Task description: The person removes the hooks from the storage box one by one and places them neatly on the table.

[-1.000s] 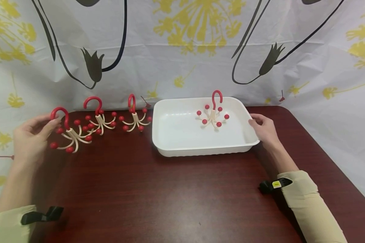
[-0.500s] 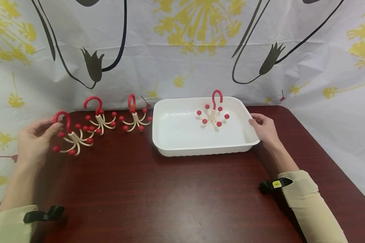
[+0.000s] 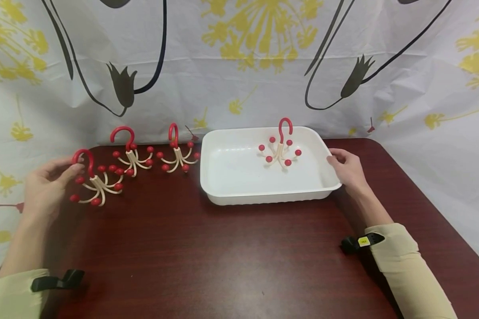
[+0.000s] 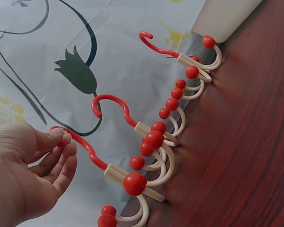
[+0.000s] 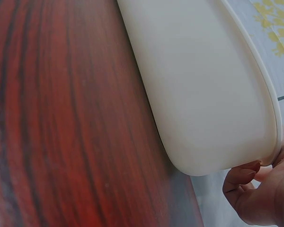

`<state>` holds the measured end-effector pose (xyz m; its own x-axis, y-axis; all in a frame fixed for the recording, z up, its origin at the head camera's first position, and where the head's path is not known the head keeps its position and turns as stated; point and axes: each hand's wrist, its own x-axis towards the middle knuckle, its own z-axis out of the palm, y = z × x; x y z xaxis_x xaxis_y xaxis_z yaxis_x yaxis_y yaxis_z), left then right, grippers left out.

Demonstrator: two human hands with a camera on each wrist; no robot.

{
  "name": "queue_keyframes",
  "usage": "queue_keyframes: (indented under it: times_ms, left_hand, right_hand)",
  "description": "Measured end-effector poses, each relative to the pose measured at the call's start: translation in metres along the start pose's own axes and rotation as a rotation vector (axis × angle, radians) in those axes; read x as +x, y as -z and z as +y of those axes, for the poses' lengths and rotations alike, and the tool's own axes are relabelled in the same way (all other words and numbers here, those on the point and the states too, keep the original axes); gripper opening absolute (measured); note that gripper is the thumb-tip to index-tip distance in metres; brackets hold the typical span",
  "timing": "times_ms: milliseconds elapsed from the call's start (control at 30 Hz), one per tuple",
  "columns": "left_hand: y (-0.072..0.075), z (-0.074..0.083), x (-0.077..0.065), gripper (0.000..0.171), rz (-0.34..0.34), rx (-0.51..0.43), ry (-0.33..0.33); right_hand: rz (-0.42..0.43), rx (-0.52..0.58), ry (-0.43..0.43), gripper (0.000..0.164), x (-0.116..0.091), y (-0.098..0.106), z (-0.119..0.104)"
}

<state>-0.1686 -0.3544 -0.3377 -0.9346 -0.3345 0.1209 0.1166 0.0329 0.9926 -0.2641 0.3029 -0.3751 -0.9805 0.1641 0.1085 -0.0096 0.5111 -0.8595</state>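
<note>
Head view: on a dark reddish-brown tabletop, the left hand's grip pinches the red hook of the near hanger, a cream stem whose curved arms end in red balls. This hanger is at the far left; whether its arms bear fully on the tabletop I cannot tell. Just beyond it stands a second hanger, hook up, and to the right of that a third hanger, near the left end of a white tray. A fourth hanger stands inside the tray, toward its right side, hook upward. The right hand's grip holds the tray's right end at the rim. Behind everything hangs a pale cloth printed with yellow and dark plant shapes.

Left wrist view: thumb and fingers are closed on the curled end of the near hanger's hook. The stem slants down from the hand, and its balls overlap those of the second hanger; contact between them is unclear. The third hanger lies beyond, beside the tray's corner.

Right wrist view: curled fingers meet the tray's end just under its rim, against the outer wall.
</note>
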Motion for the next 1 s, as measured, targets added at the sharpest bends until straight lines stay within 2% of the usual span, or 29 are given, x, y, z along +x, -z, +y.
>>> queue_keyframes:
  times_ms: [133,467,767,1000]
  left_hand:
    - [-0.0009,0.0008,0.0001,0.019,-0.003,0.020,-0.003]
    - [-0.0007,0.0012,0.0002,0.020,-0.021,-0.001,0.013]
    - [0.0010,-0.0005,0.0009,0.017,-0.064,-0.134,0.012]
    - [0.0056,-0.0023,0.0019,0.018,-0.086,-0.134,0.005]
  right_hand:
    - [-0.001,-0.002,0.000,0.044,-0.0001,0.0004,0.0001]
    - [0.006,-0.015,-0.003,0.043,0.0000,0.0004,-0.0003]
    - [0.000,-0.008,-0.001,0.044,-0.0004,0.0007,-0.0003]
    - [0.005,0.001,0.009,0.043,-0.0001,0.0000,0.0005]
